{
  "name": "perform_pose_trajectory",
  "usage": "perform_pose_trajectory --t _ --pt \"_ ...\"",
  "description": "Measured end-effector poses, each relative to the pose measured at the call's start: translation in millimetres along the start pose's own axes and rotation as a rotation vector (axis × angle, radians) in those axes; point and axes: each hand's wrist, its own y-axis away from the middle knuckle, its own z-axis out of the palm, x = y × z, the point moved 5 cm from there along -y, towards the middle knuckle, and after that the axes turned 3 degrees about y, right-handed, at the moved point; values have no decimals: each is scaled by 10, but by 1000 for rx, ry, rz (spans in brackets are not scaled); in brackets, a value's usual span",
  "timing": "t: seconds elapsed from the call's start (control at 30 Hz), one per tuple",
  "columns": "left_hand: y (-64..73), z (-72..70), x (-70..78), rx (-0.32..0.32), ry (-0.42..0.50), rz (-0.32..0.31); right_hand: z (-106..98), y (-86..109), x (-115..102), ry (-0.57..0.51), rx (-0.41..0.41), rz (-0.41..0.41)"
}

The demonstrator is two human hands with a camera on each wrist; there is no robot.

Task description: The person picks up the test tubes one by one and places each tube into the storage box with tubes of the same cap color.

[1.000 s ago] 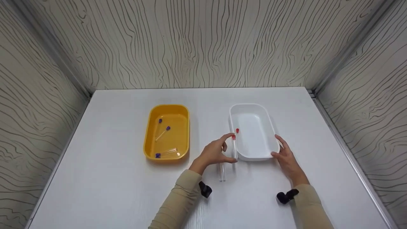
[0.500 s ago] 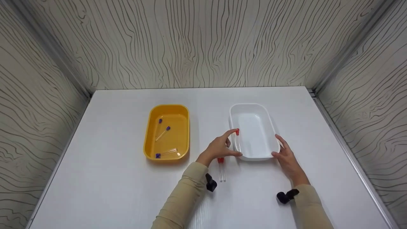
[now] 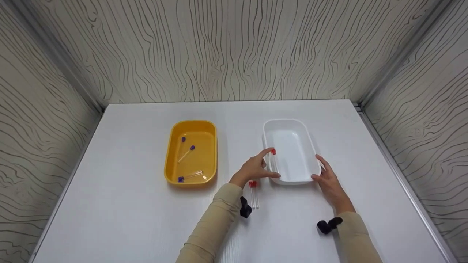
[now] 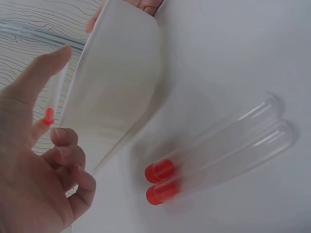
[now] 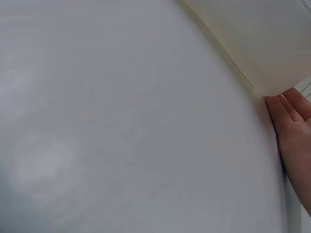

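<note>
A clear test tube with a red cap (image 3: pixel 273 151) is held end to end between the thumb and forefinger of my left hand (image 3: pixel 254 168). This tube lies at the inner left side of the white tray (image 3: pixel 286 182), just within its rim. Two more red-capped test tubes (image 4: pixel 214 150) lie side by side on the table, below the left hand. At the tray's near right corner, my right hand (image 3: pixel 331 186) grips the rim, thumb at the front and fingers along the right side. In the right wrist view its fingers (image 5: pixel 284 109) touch the tray's outer wall.
To the left stands a yellow tray (image 3: pixel 166 160) holding several purple-capped tubes, one of them marked by its purple cap (image 3: pixel 192 148). Both trays rest on a white table (image 3: pixel 120 204). Wood-patterned panels (image 3: pixel 226 51) enclose the back and sides.
My left hand has moved right with the red-capped test tube, from outside the white tray's left rim to just inside it. The caps on the table have come into sight. The right hand stays put.
</note>
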Motion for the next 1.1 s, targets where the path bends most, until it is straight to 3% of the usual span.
perform_pose_trajectory --t 0.37,0.53,0.8,1.1 --pt "-10 12 -56 -7 24 -40 -10 -2 3 40 8 14" --pt "-28 29 -80 -7 36 -20 -12 -7 -2 -1 4 11" --pt "22 65 -90 36 57 59 -12 -7 -9 -13 -6 -12" --pt "212 33 -77 106 133 190 -9 -13 5 -13 -5 -15"
